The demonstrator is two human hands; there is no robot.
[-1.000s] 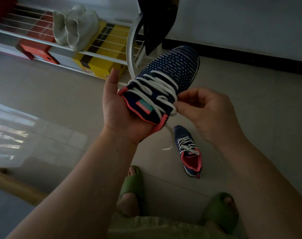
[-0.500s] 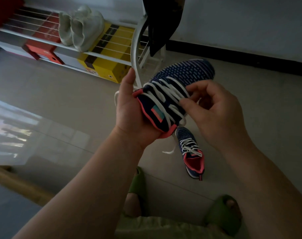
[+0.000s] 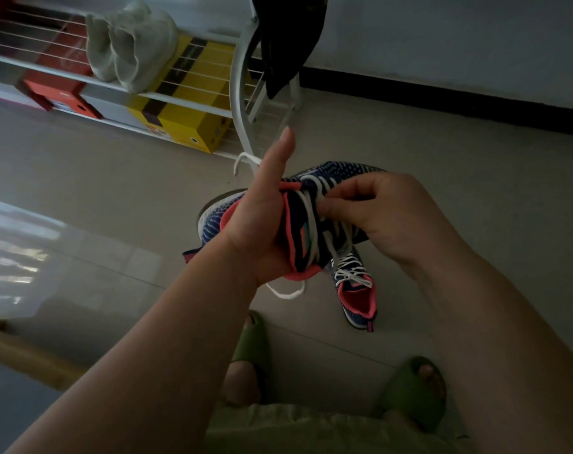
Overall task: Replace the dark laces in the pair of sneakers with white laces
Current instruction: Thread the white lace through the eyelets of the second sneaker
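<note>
Gripping the navy knit sneaker with coral collar (image 3: 298, 224) mid-air, the left hand (image 3: 262, 224) kept its thumb extended while a white lace (image 3: 314, 204) crossing was pinched by the right hand (image 3: 383, 214); slack was best drawn evenly, row by row.

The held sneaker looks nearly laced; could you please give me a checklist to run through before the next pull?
1. Left hand grips held sneaker at the collar: ok.
2. Right hand pinches the white lace: ok.
3. Dark laces gone from both shoes: ok, none visible.
4. Loose lace end hangs free below: ok.
5. Lace ends even: cannot tell.
6. Floor sneaker laced white: ok; tied, cannot tell.
</note>
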